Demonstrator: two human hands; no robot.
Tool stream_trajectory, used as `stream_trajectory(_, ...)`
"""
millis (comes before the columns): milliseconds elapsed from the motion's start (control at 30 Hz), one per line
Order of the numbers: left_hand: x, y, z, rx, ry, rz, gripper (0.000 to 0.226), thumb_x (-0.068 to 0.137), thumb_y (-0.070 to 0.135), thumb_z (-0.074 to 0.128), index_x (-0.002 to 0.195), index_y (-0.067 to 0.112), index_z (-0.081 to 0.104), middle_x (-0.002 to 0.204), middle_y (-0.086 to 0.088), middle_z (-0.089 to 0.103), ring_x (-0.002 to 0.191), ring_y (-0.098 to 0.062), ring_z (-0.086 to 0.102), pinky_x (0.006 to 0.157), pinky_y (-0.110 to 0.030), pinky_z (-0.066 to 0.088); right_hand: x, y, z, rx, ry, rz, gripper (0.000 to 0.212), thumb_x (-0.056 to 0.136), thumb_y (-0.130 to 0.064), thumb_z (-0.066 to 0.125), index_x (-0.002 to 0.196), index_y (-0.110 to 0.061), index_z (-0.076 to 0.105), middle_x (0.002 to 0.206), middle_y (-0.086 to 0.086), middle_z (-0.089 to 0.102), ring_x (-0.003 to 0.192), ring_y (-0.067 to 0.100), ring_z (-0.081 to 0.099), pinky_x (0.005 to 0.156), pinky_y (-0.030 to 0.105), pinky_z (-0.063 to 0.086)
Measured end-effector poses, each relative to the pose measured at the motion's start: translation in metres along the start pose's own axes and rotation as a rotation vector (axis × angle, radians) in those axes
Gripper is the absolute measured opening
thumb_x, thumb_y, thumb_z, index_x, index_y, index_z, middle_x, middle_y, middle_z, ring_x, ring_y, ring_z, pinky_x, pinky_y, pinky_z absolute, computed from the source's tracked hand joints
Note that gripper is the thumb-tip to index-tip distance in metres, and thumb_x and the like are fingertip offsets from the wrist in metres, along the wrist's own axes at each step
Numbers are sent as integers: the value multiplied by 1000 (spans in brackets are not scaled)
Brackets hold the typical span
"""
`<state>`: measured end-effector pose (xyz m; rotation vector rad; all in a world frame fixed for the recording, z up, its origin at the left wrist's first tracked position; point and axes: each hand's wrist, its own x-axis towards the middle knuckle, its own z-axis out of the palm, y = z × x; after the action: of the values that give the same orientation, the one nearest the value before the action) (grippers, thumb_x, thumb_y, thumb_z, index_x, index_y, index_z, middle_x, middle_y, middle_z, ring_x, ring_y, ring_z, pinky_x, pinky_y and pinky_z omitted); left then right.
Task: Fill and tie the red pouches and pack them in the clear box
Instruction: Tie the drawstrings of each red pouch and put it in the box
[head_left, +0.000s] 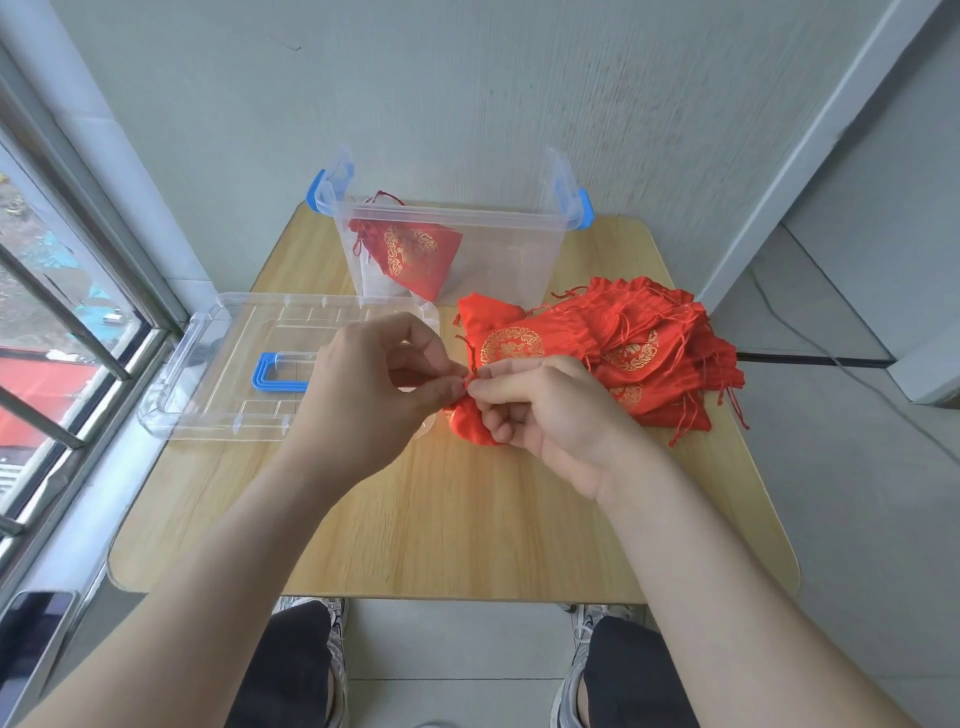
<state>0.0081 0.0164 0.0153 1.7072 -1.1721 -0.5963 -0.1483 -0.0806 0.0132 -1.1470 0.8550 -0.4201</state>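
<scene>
1 tied pouch (410, 249) lies in the clear box (511, 262). The left hand (374, 387) and right hand (543, 413) each pinch the cord (472, 370) of a 2nd pouch (466, 425); the pile (654, 358) waits.

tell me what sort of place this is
Likely a home corner or enclosed balcony rather than a workshop: a small wooden table set against a plain wall, beside a barred window looking down on rooftops.
</scene>
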Motion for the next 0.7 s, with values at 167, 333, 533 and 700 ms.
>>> stream_trajectory(167, 0, -3, 4, 49, 13, 34, 13, 90, 7, 82, 92, 20, 79, 88, 11, 81, 87, -1, 77, 84, -25, 63, 3, -1, 2, 111, 4, 58, 10, 94, 1, 70, 87, -6, 71, 71, 5, 61, 59, 12, 55, 58, 24, 42)
stream_trajectory(333, -2, -3, 5, 82, 42, 76, 16, 86, 16, 87, 100, 22, 84, 98, 18, 80, 94, 8, 74, 87, -22, 62, 4, -3, 3, 119, 26, 51, 6, 93, 1, 72, 92, -4, 73, 71, 5, 64, 60, 11, 56, 57, 21, 44)
stream_trajectory(533, -3, -5, 8, 129, 183, 168, 15, 81, 11, 90, 93, 19, 85, 98, 15, 78, 96, 10, 73, 89, -21, 60, 4, -3, 4, 131, 68, 57, 6, 91, 3, 74, 96, -1, 74, 68, 3, 68, 63, 12, 57, 59, 21, 45)
stream_trajectory(700, 0, -9, 5, 266, 154, 315, 10, 85, 11, 87, 93, 16, 85, 102, 7, 80, 104, 7, 70, 85, -8, 54, 4, -3, 5, 151, 80, 67, 7, 90, 3, 75, 96, 0, 74, 71, 6, 67, 61, 13, 58, 57, 21, 46)
